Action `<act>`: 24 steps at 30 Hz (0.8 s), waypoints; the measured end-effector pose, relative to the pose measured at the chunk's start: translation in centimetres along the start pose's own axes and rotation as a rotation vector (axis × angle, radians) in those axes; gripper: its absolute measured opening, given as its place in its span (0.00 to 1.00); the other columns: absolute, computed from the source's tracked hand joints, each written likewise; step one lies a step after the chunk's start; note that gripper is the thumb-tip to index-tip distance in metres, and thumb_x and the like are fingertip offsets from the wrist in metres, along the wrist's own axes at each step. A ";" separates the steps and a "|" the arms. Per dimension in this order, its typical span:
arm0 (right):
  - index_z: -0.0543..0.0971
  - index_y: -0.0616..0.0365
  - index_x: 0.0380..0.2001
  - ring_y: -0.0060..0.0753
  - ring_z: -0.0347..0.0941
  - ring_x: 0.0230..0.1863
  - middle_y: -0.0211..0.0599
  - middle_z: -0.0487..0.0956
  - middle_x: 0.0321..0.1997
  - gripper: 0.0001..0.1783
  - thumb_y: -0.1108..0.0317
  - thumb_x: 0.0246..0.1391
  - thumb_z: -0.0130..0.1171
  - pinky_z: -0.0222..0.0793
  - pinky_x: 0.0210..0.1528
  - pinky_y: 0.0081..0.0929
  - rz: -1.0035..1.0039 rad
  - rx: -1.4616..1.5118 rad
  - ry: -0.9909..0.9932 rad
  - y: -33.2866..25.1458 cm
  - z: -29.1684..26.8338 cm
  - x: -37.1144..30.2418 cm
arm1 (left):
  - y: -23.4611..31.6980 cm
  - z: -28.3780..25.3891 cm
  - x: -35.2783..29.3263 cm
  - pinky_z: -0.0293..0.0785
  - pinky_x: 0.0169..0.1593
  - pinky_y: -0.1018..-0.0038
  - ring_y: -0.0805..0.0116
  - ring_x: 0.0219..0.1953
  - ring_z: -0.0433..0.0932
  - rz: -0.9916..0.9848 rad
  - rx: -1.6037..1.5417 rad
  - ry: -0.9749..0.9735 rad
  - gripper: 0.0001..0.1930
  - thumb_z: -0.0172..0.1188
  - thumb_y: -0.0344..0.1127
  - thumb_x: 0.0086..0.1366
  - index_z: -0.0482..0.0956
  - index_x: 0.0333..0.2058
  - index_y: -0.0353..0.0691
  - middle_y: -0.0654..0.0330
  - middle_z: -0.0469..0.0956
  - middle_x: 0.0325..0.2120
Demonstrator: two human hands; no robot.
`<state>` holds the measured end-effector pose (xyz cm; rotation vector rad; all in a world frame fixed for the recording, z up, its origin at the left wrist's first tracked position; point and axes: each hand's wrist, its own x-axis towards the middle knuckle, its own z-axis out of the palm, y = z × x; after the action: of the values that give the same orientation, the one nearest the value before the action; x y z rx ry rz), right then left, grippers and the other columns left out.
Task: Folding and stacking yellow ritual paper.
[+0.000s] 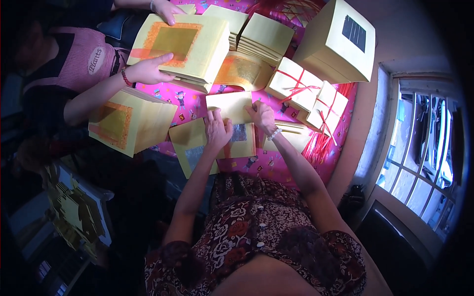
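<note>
Yellow paper sheet [229,106] pinched at nine o'clock by left hand [217,129], at three o'clock by right hand [261,116]; silver-foil sheets [239,133] underneath on pink tablecloth [197,98].

Matt yellow paper sheets [232,106] bear shiny silver foil squares [239,132], lying on a glossy pink printed plastic tablecloth [185,101]; bundles [295,84] beside them are tied with red plastic string.

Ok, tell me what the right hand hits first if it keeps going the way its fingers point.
Likely nothing new: the right hand already touches the folded yellow sheet its fingers point at. Beyond lies the gold-foil stack, though depth is unclear.
</note>
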<state>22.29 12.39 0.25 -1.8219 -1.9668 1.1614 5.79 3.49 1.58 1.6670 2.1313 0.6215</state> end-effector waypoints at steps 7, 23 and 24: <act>0.77 0.63 0.26 0.52 0.77 0.29 0.51 0.78 0.25 0.21 0.52 0.51 0.61 0.71 0.32 0.42 0.011 -0.049 0.023 0.3 0.6 0.0 | 0.3 0.3 -0.2 0.64 0.50 0.55 0.42 0.45 0.67 -0.010 0.015 0.025 0.24 0.59 0.37 0.55 0.63 0.48 0.32 0.43 0.64 0.40; 0.71 0.59 0.33 0.49 0.76 0.31 0.47 0.76 0.30 0.14 0.61 0.52 0.59 0.71 0.32 0.41 -0.224 -0.118 -0.090 -3.1 -0.6 -2.9 | -0.1 1.3 -0.3 0.62 0.50 0.57 0.46 0.43 0.67 -0.002 0.079 0.132 0.26 0.61 0.36 0.52 0.65 0.48 0.31 0.45 0.66 0.39; 0.71 0.59 0.33 0.49 0.76 0.31 0.47 0.76 0.30 0.14 0.61 0.52 0.59 0.71 0.32 0.41 -0.216 -0.119 -0.085 -2.6 0.2 -3.1 | 0.2 1.4 -0.2 0.62 0.50 0.57 0.46 0.43 0.67 0.004 0.075 0.125 0.26 0.61 0.36 0.52 0.65 0.48 0.31 0.45 0.66 0.39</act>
<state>20.88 9.66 2.87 -1.5869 -2.2596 1.0919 6.73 3.45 0.49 1.7132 2.2646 0.6717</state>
